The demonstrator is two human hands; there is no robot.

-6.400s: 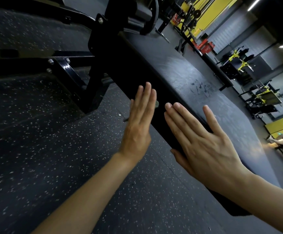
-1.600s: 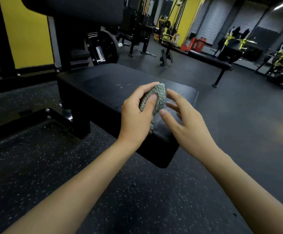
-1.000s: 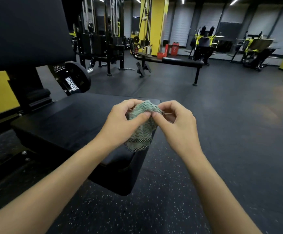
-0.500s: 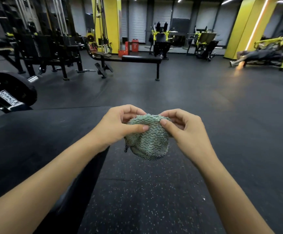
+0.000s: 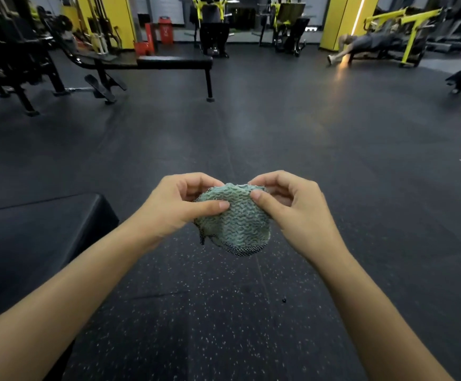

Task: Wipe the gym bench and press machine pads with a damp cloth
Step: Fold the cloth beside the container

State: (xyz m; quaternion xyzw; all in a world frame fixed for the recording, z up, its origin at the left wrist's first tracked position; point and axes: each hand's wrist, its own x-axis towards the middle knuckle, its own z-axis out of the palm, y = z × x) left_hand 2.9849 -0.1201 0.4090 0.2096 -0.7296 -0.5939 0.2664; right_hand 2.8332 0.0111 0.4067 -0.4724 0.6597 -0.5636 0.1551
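Readying cloth (image 5: 234, 224) above floor (image 5: 278, 133), apparently | left hand (image 5: 177, 207), right hand (image 5: 292, 210): each grip pinches its top edge | bench pad (image 5: 39, 224) lower left, apart | next, likely: lay cloth flat on pad

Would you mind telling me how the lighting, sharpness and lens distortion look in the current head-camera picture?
Head view: dim overall, yet the cloth, pinched by the left hand and right hand, is sharp; far machines look softer; an orange glare streak lies on the floor near the lit yellow pillar; the wide lens stretches the forearms toward the lower corners.
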